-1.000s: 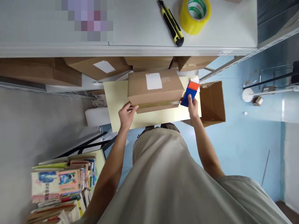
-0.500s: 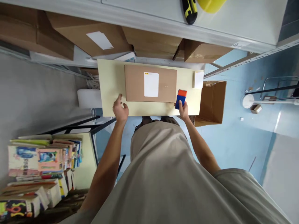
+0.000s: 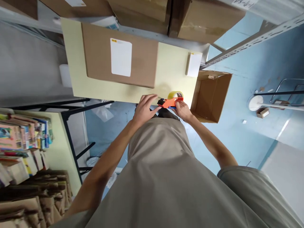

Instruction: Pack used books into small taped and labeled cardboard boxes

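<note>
Change: Half a second earlier the left hand (image 3: 144, 109) was seen spread at the tabletop's near edge, well apart from the right hand (image 3: 182, 110); both are now brought together at the orange and blue tape dispenser (image 3: 169, 102). The yellow utility knife and loose tape roll on the shelf above are no longer in view.
Dispenser: It is held just off the near edge of the pale yellow tabletop (image 3: 166, 72), right of the sealed box; a yellowish tape roll (image 3: 175, 94) is mounted on it.
Fingers: The left fingers (image 3: 148, 98) are curled, their tips touching the dispenser's black end; the right fingers are wrapped under its handle.
Count: One flat sealed brown cardboard box (image 3: 97, 53), one white label (image 3: 121, 57) on it, one small white pad (image 3: 194, 64), one open empty brown carton (image 3: 211, 95) beside the tabletop, several cartons on the shelf above.
Writing: The label bears a small yellow mark; no text can be read.
</note>
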Tool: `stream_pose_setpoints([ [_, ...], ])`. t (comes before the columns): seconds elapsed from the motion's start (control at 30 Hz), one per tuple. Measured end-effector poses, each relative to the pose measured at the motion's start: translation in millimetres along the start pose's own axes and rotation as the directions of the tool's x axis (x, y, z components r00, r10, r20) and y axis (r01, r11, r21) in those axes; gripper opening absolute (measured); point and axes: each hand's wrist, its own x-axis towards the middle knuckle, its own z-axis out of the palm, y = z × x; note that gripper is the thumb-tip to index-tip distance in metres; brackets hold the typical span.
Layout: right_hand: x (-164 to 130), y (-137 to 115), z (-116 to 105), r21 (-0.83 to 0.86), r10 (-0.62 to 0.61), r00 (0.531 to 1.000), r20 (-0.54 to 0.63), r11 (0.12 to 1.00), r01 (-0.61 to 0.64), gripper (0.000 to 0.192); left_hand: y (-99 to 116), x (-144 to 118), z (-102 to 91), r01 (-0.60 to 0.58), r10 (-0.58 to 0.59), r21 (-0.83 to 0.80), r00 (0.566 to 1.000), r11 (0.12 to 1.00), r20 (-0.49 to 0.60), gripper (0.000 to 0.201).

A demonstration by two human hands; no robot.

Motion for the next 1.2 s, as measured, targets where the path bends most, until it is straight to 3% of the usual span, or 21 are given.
stream_pose_setpoints([
  [0.2,-4.5,13.1,-13.7,-0.069,-0.155,0.985,0.076,0.985,0.16,0.074,10.0,-9.4,5.8,-0.003,0.002,-0.018,0.998,1.0,-0.068,0.046],
  [0.4,2.7,20.1,-22.4,-0.095,-0.261,0.959,0.108,0.958,0.272,0.076,2.9,-9.8,9.2,-0.033,0.034,0.017,0.999,0.999,-0.01,0.013],
  [0.57,17.3,21.4,-24.3,-0.13,-0.282,0.955,0.093,0.947,0.293,0.075,-12.8,-7.5,11.4,-0.07,0.07,0.005,0.997,0.998,-0.04,0.01],
  [0.77,37.0,22.3,-16.3,-0.151,-0.32,0.941,0.109,0.931,0.334,0.074,-47.6,-7.6,24.5,-0.081,0.078,-0.018,0.986,0.997,-0.146,0.016],
  [0.87,42.7,15.4,-12.4,-0.166,-0.27,0.946,0.179,0.939,0.3,0.073,-64.1,-9.8,32.7,-0.014,0.008,-0.04,0.989,0.999,-0.148,0.022],
  [1.07,37.6,-13.1,-11.5,-0.238,-0.046,0.939,0.34,0.962,0.133,0.077,-91.9,-12.4,46.6,0.12,-0.143,-0.129,0.971,0.984,-0.194,0.035],
  [1.2,24.8,1.5,-29.1,-0.332,0.119,0.922,0.367,0.943,0.011,0.077,-115.8,-7.0,46.5,0.168,-0.202,-0.15,0.947,0.974,-0.251,0.034],
])
